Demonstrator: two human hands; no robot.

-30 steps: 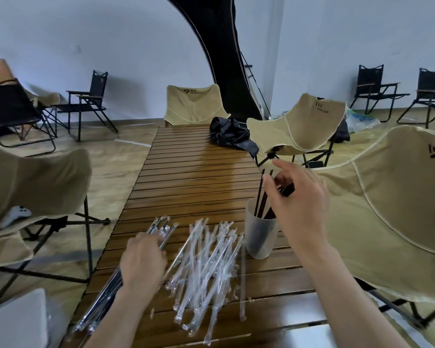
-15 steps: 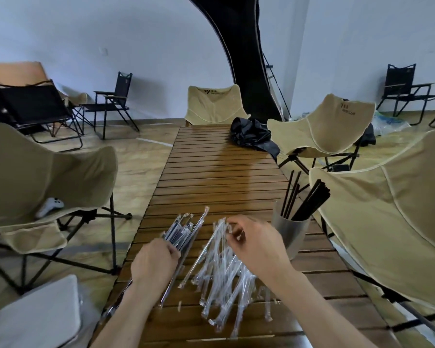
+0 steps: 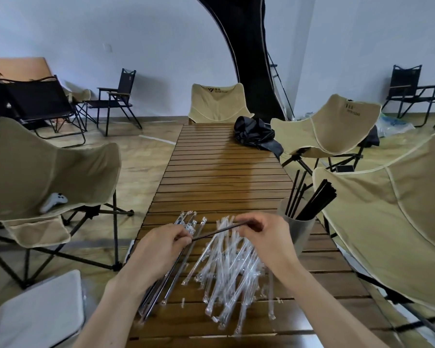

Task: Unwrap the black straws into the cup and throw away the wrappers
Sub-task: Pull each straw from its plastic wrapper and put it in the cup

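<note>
The task looks about half done. The cup (image 3: 298, 232) at the right edge of the table (image 3: 219, 172) already holds a bunch of black straws (image 3: 314, 204). The left hand (image 3: 158, 249) and the right hand (image 3: 264, 234) each pinch one end of a straw (image 3: 217, 231) above the pile of clear wrappers (image 3: 226, 267). Beside the left hand some wrapped straws (image 3: 161, 285) wait, and no wrapper seems thrown away yet.
</note>
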